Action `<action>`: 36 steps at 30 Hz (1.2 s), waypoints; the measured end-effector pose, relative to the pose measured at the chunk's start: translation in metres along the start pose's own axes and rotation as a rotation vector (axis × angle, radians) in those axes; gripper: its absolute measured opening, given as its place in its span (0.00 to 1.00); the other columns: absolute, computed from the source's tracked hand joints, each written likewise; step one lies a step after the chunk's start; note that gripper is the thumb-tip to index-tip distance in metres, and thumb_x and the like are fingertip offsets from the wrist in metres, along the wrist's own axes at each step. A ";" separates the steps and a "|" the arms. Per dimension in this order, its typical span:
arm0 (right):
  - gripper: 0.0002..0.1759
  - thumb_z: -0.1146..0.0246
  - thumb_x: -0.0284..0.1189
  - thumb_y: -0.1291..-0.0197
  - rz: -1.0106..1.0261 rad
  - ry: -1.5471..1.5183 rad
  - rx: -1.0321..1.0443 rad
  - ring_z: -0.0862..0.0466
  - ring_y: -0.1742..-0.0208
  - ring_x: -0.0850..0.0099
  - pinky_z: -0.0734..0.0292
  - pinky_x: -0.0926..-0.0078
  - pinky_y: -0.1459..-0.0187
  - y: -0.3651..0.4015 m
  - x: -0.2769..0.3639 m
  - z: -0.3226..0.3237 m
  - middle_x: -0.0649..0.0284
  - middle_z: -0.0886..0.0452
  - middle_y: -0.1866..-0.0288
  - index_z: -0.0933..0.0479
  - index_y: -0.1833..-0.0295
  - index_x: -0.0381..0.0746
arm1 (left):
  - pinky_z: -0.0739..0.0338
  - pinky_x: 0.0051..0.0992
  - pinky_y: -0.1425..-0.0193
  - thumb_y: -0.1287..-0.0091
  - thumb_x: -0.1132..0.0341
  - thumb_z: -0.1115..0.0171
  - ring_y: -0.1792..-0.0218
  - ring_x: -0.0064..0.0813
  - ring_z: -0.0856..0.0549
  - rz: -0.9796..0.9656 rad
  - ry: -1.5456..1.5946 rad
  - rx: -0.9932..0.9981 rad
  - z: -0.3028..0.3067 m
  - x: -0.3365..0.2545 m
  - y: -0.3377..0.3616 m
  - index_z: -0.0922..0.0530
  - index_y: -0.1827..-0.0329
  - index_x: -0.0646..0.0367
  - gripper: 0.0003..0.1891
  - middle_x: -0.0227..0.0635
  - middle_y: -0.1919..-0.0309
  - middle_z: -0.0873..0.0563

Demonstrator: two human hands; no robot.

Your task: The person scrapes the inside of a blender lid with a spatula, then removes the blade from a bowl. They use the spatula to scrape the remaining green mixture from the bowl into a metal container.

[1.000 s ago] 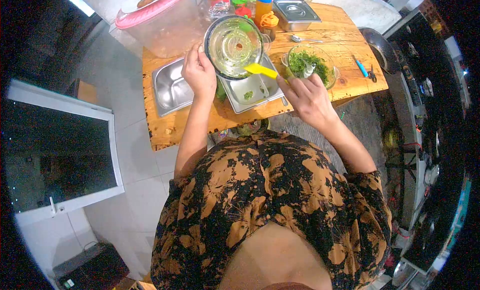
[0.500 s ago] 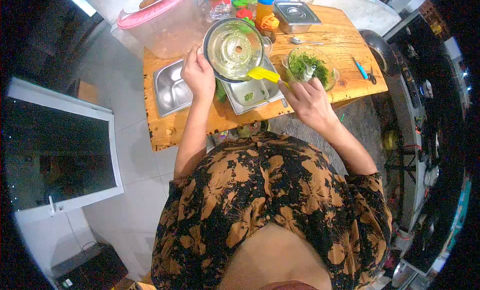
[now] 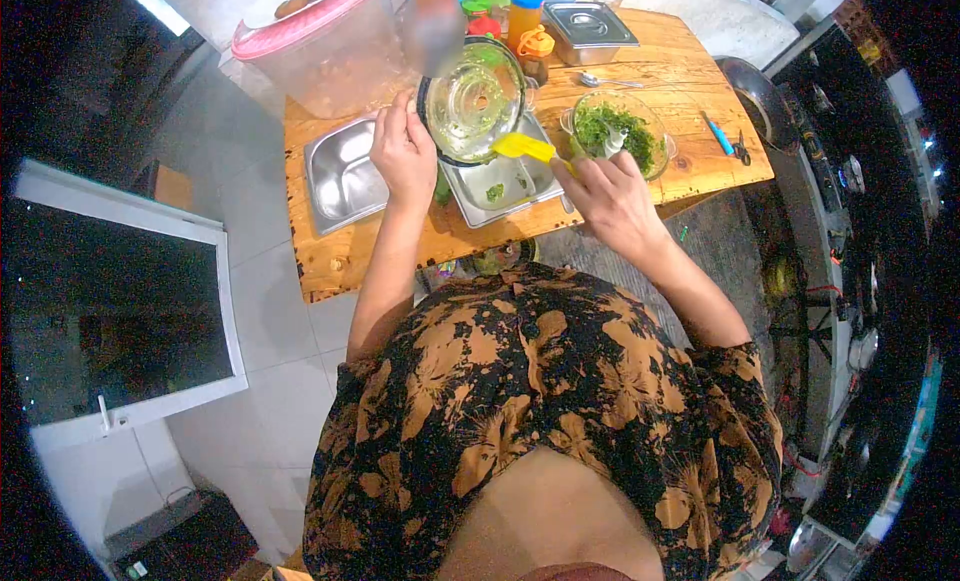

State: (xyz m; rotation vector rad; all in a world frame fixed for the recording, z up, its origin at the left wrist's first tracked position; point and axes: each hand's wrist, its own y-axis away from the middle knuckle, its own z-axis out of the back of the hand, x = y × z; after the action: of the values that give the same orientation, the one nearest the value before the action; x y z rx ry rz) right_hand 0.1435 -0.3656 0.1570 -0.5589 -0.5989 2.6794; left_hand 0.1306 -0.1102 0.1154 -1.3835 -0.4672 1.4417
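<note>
Left fingers (image 3: 386,129) grip a clear container (image 3: 465,111); right fingers (image 3: 597,181) clasp a yellow spatula (image 3: 527,147), its blade at the container's rim; just beyond them, a glass bowl (image 3: 661,153) holds greens (image 3: 594,131).

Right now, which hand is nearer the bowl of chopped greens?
Right. The right hand is by the near side of the bowl; the left hand is farther left, holding the clear container.

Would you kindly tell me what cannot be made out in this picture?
In the head view:
Yellow plastic spatula: handle largely covered by the right hand.
Rectangular steel tray with green specks: far part hidden by the round clear dark-rimmed bowl.
Tall brownish bottle: details lost to blur.
</note>
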 end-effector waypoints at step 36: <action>0.16 0.45 0.26 0.49 -0.039 -0.163 0.016 0.25 0.69 0.72 0.36 0.72 0.64 0.003 0.014 -0.004 0.65 0.29 0.71 0.25 0.53 0.37 | 0.22 0.29 0.66 0.46 0.83 0.42 0.69 0.34 0.18 -0.391 -0.069 -0.019 0.003 -0.001 0.024 0.21 0.52 0.62 0.18 0.40 0.68 0.18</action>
State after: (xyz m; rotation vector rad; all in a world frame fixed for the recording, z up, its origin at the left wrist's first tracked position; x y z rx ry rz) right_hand 0.1325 -0.3616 0.1486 -0.3224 -0.6250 2.7076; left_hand 0.1182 -0.1193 0.0967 -1.1798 -0.7523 1.1673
